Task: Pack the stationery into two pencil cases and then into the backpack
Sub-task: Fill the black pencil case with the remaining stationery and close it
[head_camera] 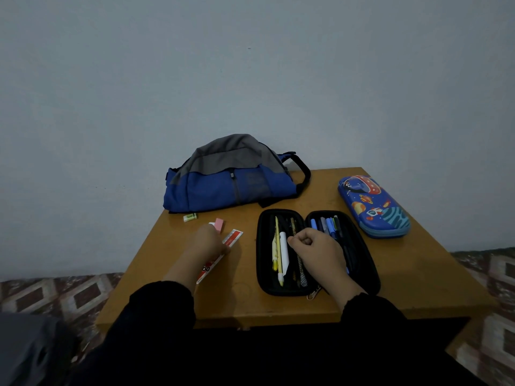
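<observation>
Two cases on the wooden table [404, 274]: black pencil case [359, 254] lying open in front of me with pens and pencils in both halves, and the blue space-print case [374, 206] zipped shut off to the right. Blue and grey backpack [231, 179] sits at the back against the wall. A green-and-white eraser [190, 217] and a pink eraser [219, 224] lie just in front of it. My left hand [207, 246] is curled onto the red and white ruler [223, 250], gripping it. My right hand [317, 250] is fisted over the open case; can't tell if it's pinching anything.
</observation>
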Demonstrator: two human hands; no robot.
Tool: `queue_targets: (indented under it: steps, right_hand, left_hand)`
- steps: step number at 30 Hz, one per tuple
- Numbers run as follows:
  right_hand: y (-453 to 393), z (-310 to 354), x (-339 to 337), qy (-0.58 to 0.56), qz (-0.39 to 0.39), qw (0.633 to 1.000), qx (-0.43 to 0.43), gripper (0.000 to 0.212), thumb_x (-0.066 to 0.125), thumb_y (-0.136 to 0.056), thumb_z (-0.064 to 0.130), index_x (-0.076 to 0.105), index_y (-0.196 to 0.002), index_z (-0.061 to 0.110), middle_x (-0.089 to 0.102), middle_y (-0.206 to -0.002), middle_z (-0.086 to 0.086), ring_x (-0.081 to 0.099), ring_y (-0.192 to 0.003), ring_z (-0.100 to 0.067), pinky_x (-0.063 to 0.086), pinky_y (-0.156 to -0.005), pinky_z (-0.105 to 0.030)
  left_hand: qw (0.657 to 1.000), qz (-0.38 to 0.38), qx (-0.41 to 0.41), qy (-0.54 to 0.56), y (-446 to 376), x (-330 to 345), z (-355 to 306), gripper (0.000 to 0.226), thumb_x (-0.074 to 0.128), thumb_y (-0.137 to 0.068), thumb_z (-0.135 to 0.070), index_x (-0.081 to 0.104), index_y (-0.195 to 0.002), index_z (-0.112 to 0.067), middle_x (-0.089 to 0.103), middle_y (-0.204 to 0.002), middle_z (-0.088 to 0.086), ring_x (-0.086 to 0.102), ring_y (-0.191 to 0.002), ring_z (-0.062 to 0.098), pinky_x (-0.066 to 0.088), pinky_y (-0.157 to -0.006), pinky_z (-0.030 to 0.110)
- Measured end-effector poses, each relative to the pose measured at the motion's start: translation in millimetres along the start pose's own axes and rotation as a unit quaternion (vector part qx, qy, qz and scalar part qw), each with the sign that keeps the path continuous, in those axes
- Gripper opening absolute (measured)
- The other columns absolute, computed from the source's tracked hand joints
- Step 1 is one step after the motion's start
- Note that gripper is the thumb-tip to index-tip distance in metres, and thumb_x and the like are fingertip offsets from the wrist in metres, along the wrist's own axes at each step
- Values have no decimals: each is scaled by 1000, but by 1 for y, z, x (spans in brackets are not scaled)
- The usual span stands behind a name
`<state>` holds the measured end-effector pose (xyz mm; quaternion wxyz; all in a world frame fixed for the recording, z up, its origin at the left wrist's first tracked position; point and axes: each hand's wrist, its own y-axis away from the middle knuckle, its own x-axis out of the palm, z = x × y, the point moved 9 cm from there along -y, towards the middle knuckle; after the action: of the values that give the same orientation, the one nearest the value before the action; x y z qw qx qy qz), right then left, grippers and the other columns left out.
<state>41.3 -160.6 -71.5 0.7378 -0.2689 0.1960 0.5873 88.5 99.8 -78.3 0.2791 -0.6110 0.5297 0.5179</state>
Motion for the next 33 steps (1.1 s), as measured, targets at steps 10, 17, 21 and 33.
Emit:
queue_targets:
  steps: [10, 17, 21, 33]
  right_hand:
    - [-1, -2, 0, 1, 0, 1000, 5, 22, 60, -89, 42, 62, -74, 26, 55, -61, 8, 53, -64, -7, 39, -57, -26]
    - [-1, -2, 0, 0, -1, 1000, 0, 21, 60, -89, 42, 63, -75, 27, 54, -60, 9, 52, -62, -6, 37, -56, -24]
    - [-2, -3, 1, 3, -3, 1000, 5, 22, 59, -89, 43, 61, -73, 27, 54, -60, 9, 52, -63, -6, 39, -57, -26]
    - [-4, -5, 2, -9, -7, 1000, 6, 30, 58, -89, 47, 59, -69, 25, 51, -54, 7, 50, -57, -8, 36, -54, -26]
  left_hand:
    - [996, -2, 42, -76, 4, 4, -13, 37, 58, -92, -34, 54, -117, -7, 61, -109, 9, 60, -95, 18, 50, -81, 26]
    - [959, -125, 142, -212, 16, -8, -38, 20, 46, -97, -22, 61, -106, -12, 58, -87, 2, 59, -82, 17, 53, -71, 29]
    - [974, -162, 120, 101, 13, -36, -35, 20, 55, -88, -12, 52, -69, -7, 43, -62, 5, 49, -59, 24, 33, -51, 29]
    - [964, -4, 108, 242, 25, 18, -95, 12, 59, -90, -8, 65, -93, 1, 71, -87, 18, 67, -72, 26, 56, -73, 35]
